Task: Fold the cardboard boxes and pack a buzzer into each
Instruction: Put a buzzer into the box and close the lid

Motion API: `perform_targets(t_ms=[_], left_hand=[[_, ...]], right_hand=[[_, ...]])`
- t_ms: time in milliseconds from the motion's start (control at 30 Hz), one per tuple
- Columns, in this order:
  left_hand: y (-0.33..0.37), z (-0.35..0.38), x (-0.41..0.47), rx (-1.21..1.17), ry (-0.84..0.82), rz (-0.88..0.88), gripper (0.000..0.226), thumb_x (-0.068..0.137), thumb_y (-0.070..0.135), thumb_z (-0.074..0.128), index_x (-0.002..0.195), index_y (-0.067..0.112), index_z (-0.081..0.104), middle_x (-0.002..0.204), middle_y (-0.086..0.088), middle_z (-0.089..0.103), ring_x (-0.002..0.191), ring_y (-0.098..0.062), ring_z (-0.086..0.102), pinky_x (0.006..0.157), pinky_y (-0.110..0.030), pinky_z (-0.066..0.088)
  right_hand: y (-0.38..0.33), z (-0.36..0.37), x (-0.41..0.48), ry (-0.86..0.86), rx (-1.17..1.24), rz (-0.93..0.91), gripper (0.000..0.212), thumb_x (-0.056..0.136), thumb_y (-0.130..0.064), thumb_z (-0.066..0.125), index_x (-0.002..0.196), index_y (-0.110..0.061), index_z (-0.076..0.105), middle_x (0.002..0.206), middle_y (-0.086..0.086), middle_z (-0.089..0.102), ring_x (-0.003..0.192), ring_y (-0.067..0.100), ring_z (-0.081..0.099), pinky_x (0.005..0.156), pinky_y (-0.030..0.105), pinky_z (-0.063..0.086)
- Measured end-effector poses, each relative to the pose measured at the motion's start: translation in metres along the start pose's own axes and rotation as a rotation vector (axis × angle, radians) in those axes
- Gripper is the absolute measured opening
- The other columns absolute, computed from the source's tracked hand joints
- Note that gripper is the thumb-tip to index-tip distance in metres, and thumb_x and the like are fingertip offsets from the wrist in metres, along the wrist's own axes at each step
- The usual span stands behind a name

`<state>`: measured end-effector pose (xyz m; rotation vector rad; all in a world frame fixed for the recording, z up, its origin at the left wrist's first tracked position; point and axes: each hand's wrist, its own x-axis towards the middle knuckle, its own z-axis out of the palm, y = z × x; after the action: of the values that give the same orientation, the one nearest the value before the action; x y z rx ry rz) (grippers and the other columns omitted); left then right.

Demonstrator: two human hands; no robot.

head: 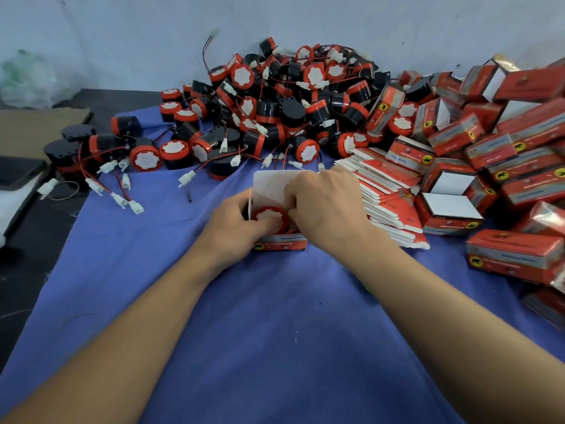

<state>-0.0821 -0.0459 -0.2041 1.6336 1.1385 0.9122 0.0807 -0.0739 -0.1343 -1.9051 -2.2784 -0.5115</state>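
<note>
A small red cardboard box stands on the blue cloth at the centre, its white lid flap raised at the back. A red and black buzzer with a white face sits inside it. My left hand grips the box's left side, with the thumb over the buzzer. My right hand curls over the box's right side, its fingertips at the inner flap beside the buzzer. The box's right wall is hidden under that hand.
A big heap of loose buzzers with red wires and white plugs fills the back. A stack of flat unfolded boxes lies just right of my hands. Folded red boxes pile up at the right. Brown cardboard lies far left.
</note>
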Motion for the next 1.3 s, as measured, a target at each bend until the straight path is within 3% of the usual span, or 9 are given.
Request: perform_targets(t_ms=[267,400,467,633,767,967,1067,1200,1300], left_hand=[[0.000,0.001,-0.001,0.003,0.014,0.005,0.039,0.078,0.038,0.073,0.117,0.033,0.072,0.107,0.012,0.078,0.099,-0.011,0.075,0.092,-0.047,0.060],[0.001,0.000,0.000,0.008,0.025,-0.025,0.035,0.077,0.042,0.075,0.110,0.034,0.073,0.102,0.015,0.078,0.095,-0.007,0.074,0.091,-0.046,0.060],[0.001,0.000,0.001,-0.002,0.027,-0.033,0.035,0.078,0.041,0.075,0.112,0.033,0.073,0.104,0.015,0.078,0.097,-0.008,0.074,0.094,-0.046,0.060],[0.001,0.001,0.000,-0.019,0.038,-0.024,0.033,0.084,0.032,0.079,0.116,0.031,0.073,0.107,0.013,0.078,0.100,-0.010,0.074,0.095,-0.045,0.059],[0.000,0.000,0.000,-0.033,0.035,0.003,0.028,0.094,0.015,0.076,0.119,0.028,0.073,0.110,0.009,0.078,0.102,-0.013,0.074,0.095,-0.045,0.059],[0.006,-0.001,-0.004,-0.048,-0.015,0.024,0.034,0.096,0.011,0.073,0.125,0.028,0.071,0.114,0.009,0.078,0.106,-0.011,0.073,0.098,-0.042,0.058],[0.009,0.000,-0.006,-0.064,-0.071,0.027,0.033,0.097,0.011,0.069,0.128,0.025,0.070,0.118,0.004,0.077,0.111,-0.017,0.072,0.101,-0.046,0.056],[0.009,-0.011,-0.007,-0.528,-0.223,-0.007,0.048,0.088,0.023,0.047,0.128,0.014,0.072,0.125,-0.014,0.074,0.111,-0.028,0.071,0.090,-0.036,0.059],[0.009,-0.011,-0.004,-0.513,-0.227,-0.012,0.040,0.105,0.018,0.040,0.126,0.017,0.074,0.127,-0.010,0.074,0.118,-0.025,0.070,0.095,-0.034,0.057]], right_hand=[[0.002,0.002,0.006,-0.204,0.228,0.055,0.025,0.091,-0.016,0.057,0.100,-0.027,0.078,0.082,-0.001,0.065,0.076,0.025,0.058,0.067,0.033,0.050],[0.018,0.004,-0.019,0.303,0.812,0.369,0.027,0.093,-0.015,0.055,0.096,-0.028,0.079,0.086,-0.010,0.076,0.081,0.012,0.067,0.073,0.030,0.054],[0.023,0.009,-0.032,0.390,1.083,0.541,0.031,0.093,-0.011,0.056,0.107,-0.028,0.078,0.097,-0.015,0.077,0.094,0.000,0.069,0.087,0.028,0.057],[0.022,0.019,-0.045,-0.101,1.571,0.472,0.075,0.078,-0.012,0.071,0.146,-0.036,0.050,0.146,-0.010,0.056,0.128,0.000,0.055,0.091,0.023,0.054],[0.006,0.029,-0.047,-0.110,1.413,0.369,0.072,0.077,-0.007,0.078,0.140,-0.033,0.054,0.124,-0.008,0.072,0.112,0.012,0.069,0.096,0.042,0.057],[-0.009,0.042,-0.037,0.106,1.125,0.531,0.022,0.088,-0.020,0.075,0.107,-0.031,0.070,0.093,-0.016,0.072,0.085,-0.001,0.064,0.065,0.008,0.044],[-0.016,0.044,-0.031,0.106,1.080,0.575,0.019,0.088,-0.015,0.069,0.097,-0.031,0.064,0.085,-0.014,0.067,0.078,0.002,0.060,0.058,0.015,0.040],[-0.014,0.045,-0.028,0.068,1.054,0.619,0.015,0.086,-0.020,0.072,0.091,-0.032,0.065,0.077,-0.016,0.066,0.076,0.005,0.062,0.056,0.019,0.043],[-0.016,0.045,-0.028,0.061,1.057,0.666,0.013,0.084,-0.020,0.072,0.086,-0.032,0.068,0.073,-0.015,0.067,0.075,0.010,0.063,0.057,0.026,0.048]])
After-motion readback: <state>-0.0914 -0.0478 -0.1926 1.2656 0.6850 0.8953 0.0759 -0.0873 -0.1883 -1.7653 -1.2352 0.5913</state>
